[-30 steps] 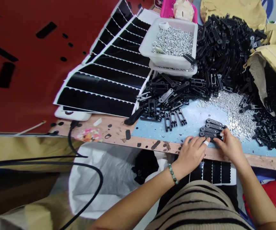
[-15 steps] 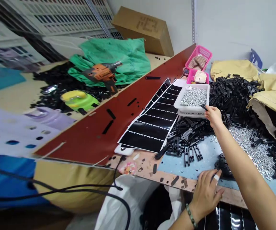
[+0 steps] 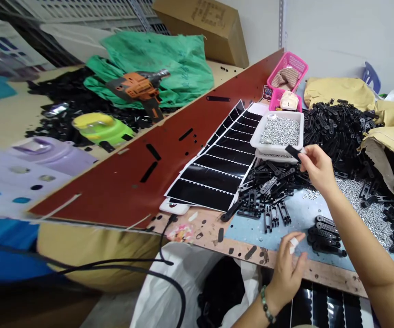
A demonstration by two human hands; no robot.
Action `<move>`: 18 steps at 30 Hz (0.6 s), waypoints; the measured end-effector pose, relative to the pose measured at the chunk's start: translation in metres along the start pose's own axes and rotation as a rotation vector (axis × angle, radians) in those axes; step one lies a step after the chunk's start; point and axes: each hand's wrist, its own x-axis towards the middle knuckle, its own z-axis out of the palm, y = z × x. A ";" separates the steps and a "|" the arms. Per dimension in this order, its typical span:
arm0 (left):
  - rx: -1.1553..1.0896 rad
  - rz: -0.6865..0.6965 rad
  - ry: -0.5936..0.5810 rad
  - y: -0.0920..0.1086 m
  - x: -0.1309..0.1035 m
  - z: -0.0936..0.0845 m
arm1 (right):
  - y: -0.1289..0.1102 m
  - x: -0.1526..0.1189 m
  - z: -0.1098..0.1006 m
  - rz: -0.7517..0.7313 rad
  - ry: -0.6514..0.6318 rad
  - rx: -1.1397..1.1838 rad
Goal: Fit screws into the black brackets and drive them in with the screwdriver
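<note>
My right hand (image 3: pixel 318 171) pinches a short, flat black strip (image 3: pixel 292 152) by one end, just in front of the white tub (image 3: pixel 257 136) of small silver screws. Over the front edge of the table, my left hand (image 3: pixel 287 269) is open with fingers apart and nothing in it; white tape wraps one finger. To its right, several dark assembled clips (image 3: pixel 325 236) lie side by side on the blue mat (image 3: pixel 301 209). Forked black plastic pieces (image 3: pixel 275 214) lie behind, beside a pile of loose screws (image 3: pixel 368 218).
Sheets of black strips (image 3: pixel 214 177) lie left of the tub, along a red-brown board (image 3: pixel 128 182). Behind that board are an orange drill (image 3: pixel 138 86) and a green sack (image 3: pixel 163 54). Pink baskets (image 3: pixel 294 64) and a heap of black parts (image 3: pixel 337 127) stand at the back.
My right hand has drawn slightly back from the tub, turning the black strip into clearer view. My left hand has moved left, off the dark clips. The camera view has shifted a little.
</note>
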 end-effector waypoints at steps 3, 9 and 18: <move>-0.294 -0.168 0.099 0.010 0.022 -0.011 | -0.008 -0.047 -0.017 0.189 -0.143 0.141; -0.469 -0.254 -0.020 0.028 0.068 -0.006 | 0.007 -0.133 -0.035 0.448 -0.251 0.151; 0.117 0.189 -0.224 0.019 0.042 -0.012 | 0.024 -0.175 -0.089 0.619 0.100 0.065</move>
